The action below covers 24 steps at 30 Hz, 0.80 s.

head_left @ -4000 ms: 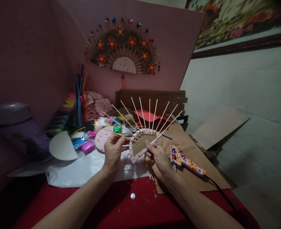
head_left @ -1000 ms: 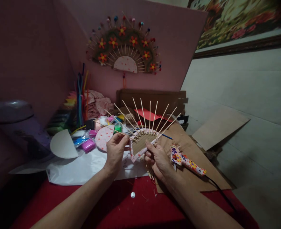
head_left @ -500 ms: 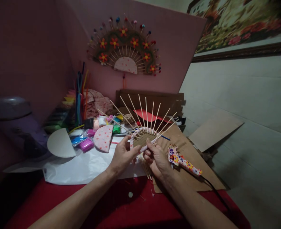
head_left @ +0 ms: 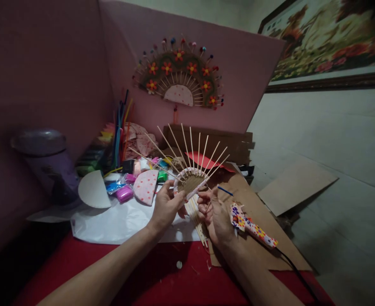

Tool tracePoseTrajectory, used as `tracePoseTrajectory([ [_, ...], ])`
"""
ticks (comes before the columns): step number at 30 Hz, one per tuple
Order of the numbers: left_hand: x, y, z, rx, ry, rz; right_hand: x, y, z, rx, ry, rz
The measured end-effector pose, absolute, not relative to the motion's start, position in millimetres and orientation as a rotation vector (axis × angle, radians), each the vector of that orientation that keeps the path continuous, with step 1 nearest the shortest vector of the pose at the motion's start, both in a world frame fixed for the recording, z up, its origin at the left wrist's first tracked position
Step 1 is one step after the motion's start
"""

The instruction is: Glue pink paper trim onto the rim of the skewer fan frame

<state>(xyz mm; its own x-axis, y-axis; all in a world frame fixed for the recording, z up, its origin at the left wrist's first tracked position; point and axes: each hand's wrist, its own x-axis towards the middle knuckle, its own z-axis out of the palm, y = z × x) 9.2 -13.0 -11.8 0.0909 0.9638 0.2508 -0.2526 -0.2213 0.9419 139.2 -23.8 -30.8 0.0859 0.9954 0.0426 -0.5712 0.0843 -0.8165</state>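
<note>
My left hand [head_left: 168, 205] is closed on the left end of a half-round cardboard piece [head_left: 192, 185]. Spotted fabric wraps its rim, and several thin wooden sticks [head_left: 191, 146] fan out from the curved edge. Just below the piece's right corner is my right hand [head_left: 213, 212], with fingers curled and fingertips close together; whatever they pinch is too small to make out. Under the hands lies a bundle of loose sticks [head_left: 197, 225]. A glue gun in flowered covering [head_left: 252, 227] rests on the cardboard sheet [head_left: 266, 255] to the right.
A spotted fabric half-circle [head_left: 146, 187], a white half-disc [head_left: 94, 190] and bagged coloured clay [head_left: 124, 193] lie at left on white plastic [head_left: 111, 225]. A purple jar [head_left: 47, 170] stands behind. A decorated fan [head_left: 177, 74] hangs on the pink board. A cord [head_left: 297, 272] trails right.
My right hand has let go of the piece's right corner and moved slightly down and right. The left hand keeps its hold. The view has shifted left.
</note>
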Motion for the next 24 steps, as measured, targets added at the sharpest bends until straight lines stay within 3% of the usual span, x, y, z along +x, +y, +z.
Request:
tracePoseTrajectory([
  [10, 7.5, -8.6, -17.7, 1.219, 0.783, 1.402, 139.2, -22.8, -37.9, -0.931, -0.999, 1.084],
  [24, 9.7, -8.8, -22.2, 1.204, 0.661, 1.287, 136.3, -39.7, -34.4, -1.014, -1.455, 0.469],
])
